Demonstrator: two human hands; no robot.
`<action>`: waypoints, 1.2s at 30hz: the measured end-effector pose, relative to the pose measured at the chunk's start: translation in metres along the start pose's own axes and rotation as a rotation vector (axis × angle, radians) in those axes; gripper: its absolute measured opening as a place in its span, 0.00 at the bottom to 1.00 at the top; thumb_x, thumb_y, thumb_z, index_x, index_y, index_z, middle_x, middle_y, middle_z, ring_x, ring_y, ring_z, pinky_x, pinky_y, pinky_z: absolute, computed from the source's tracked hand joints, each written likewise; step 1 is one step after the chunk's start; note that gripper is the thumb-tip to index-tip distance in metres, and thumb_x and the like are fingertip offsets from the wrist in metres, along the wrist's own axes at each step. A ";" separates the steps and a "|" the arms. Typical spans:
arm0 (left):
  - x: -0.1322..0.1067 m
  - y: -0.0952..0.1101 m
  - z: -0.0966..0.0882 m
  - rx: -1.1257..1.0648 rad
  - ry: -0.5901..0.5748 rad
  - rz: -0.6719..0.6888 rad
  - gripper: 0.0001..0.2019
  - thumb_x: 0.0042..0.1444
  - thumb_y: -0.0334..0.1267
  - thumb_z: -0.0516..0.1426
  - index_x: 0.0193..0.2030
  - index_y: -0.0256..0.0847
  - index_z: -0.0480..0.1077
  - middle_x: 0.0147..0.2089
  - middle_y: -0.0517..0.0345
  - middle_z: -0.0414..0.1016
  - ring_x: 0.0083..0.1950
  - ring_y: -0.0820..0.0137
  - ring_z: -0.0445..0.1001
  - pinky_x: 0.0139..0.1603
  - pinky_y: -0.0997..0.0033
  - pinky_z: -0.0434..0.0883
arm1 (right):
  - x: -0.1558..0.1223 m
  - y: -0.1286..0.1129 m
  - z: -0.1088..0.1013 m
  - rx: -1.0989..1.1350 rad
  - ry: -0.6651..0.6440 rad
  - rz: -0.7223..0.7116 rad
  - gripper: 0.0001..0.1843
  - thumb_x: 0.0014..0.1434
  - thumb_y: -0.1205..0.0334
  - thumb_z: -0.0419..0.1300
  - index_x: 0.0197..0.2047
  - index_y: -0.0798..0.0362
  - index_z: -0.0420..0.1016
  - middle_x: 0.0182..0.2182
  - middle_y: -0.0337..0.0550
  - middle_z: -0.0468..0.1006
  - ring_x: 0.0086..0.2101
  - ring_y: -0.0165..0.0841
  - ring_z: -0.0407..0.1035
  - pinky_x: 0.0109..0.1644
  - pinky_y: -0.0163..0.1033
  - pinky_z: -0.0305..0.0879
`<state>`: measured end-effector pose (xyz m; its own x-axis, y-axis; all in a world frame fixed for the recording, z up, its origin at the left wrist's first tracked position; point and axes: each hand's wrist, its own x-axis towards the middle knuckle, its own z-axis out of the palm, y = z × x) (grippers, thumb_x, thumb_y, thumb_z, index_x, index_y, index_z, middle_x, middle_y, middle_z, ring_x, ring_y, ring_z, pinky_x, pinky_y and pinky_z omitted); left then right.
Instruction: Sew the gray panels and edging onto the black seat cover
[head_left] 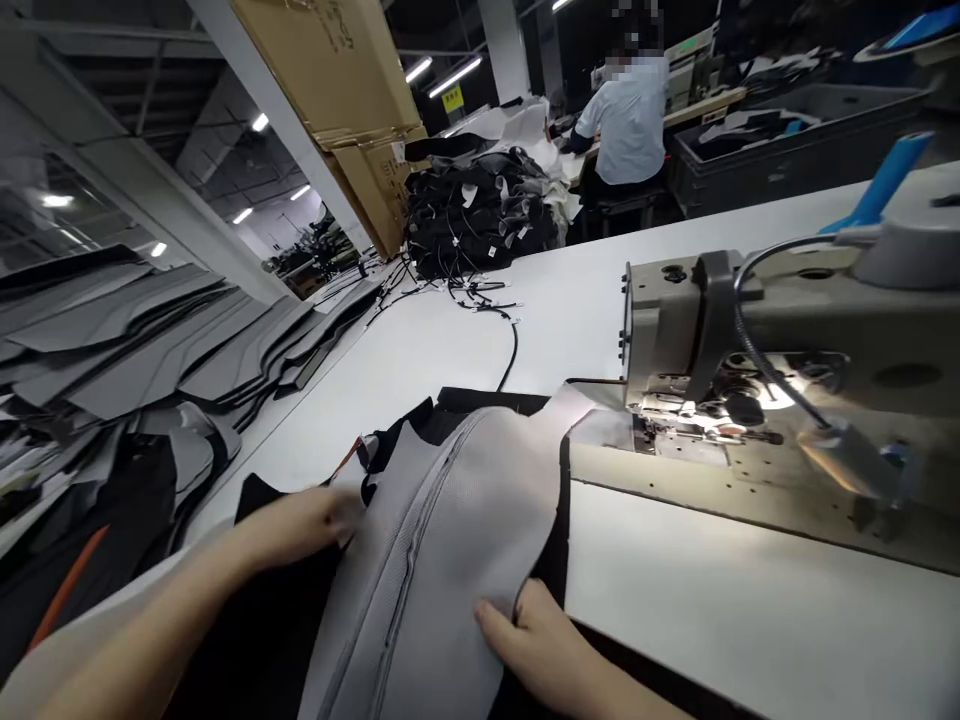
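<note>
A grey sewn fabric panel [480,500], with a long stitched seam and black material beneath, lies in front of me. Its far corner reaches toward the sewing machine's [675,330] lit needle area. My right hand [536,635] pinches the panel's right edge, thumb on top and fingers underneath. At the left edge is my left hand [337,515], with fingers blurred and partly hidden, so its grip cannot be made out. Just beyond that hand, a bit of orange-edged black material [364,450] shows.
Stacks of grey cut panels [187,330] line the left. Black cords [480,295] trail across the white table [570,300] from a dark fabric pile [480,210]. Behind are cardboard boxes [337,80], a seated co-worker [630,115] and a grey bin [780,165].
</note>
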<state>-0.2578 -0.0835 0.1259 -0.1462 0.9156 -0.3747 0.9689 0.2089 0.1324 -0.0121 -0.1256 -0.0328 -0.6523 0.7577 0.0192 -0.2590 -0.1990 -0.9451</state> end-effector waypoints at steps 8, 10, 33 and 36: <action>0.062 0.172 0.043 0.518 0.000 0.923 0.22 0.63 0.41 0.46 0.64 0.43 0.57 0.64 0.49 0.59 0.64 0.59 0.58 0.61 0.58 0.58 | -0.011 0.005 -0.010 -0.557 0.003 -0.232 0.21 0.54 0.62 0.52 0.50 0.54 0.74 0.48 0.48 0.75 0.47 0.41 0.70 0.53 0.41 0.64; 0.090 0.162 0.078 0.605 -0.023 0.888 0.28 0.61 0.49 0.49 0.65 0.37 0.54 0.67 0.40 0.53 0.67 0.51 0.51 0.62 0.47 0.53 | -0.020 0.014 -0.027 -0.804 -0.050 -0.441 0.22 0.54 0.56 0.55 0.51 0.53 0.72 0.53 0.51 0.71 0.52 0.44 0.65 0.59 0.48 0.58; 0.106 0.211 0.134 0.418 0.202 0.766 0.20 0.63 0.35 0.43 0.60 0.36 0.57 0.51 0.45 0.65 0.49 0.58 0.65 0.47 0.57 0.63 | -0.033 0.019 -0.104 -1.584 0.250 -0.616 0.17 0.52 0.71 0.57 0.46 0.59 0.74 0.43 0.55 0.75 0.51 0.49 0.65 0.63 0.56 0.53; 0.093 0.206 0.133 0.468 0.133 0.799 0.20 0.64 0.40 0.45 0.60 0.35 0.57 0.48 0.46 0.67 0.48 0.58 0.66 0.45 0.57 0.65 | -0.035 0.012 -0.101 -1.595 0.274 -0.596 0.18 0.51 0.71 0.58 0.47 0.60 0.73 0.45 0.57 0.74 0.52 0.50 0.64 0.63 0.54 0.54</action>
<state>-0.0456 -0.0005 -0.0036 0.6045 0.7655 -0.2204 0.7692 -0.6329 -0.0882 0.0796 -0.0924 -0.0777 -0.5616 0.6014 0.5682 0.6158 0.7625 -0.1984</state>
